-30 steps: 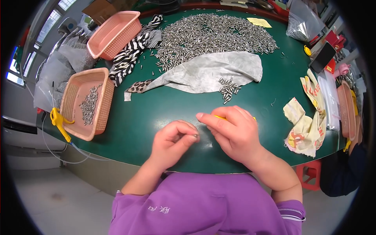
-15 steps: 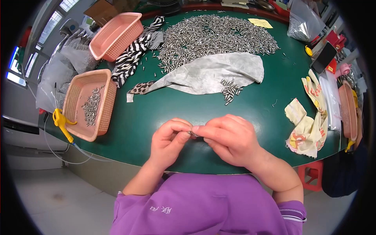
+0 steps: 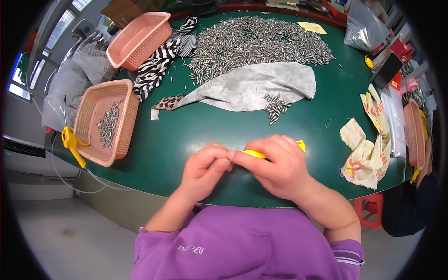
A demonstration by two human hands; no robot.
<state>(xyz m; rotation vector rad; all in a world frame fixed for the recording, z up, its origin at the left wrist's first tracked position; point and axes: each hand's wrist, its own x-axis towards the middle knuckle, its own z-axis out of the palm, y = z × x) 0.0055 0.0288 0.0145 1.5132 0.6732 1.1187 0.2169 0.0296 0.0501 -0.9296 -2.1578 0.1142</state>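
Note:
Close to the table's front edge, my left hand is closed in a pinch, thumb against bent forefinger. A small metal pin sits at those fingertips, almost wholly hidden. My right hand is wrapped round a slim yellow tool, whose far end pokes out past the knuckles; its working tip is hidden. The right thumb meets the left fingertips. Beyond the hands lies a little heap of metal pins, partly on a grey cloth. A far larger pile of such pins spreads behind it.
On the left stand a pink basket with some pins and another pink basket farther back. A yellow air gun hangs by the near one. Rightward are a patterned cloth, a phone and a bag of parts.
A yellow tool now shows in my right hand, which was not visible before. The metal pin between my fingertips has become mostly covered. Both hands stay in nearly the same place.

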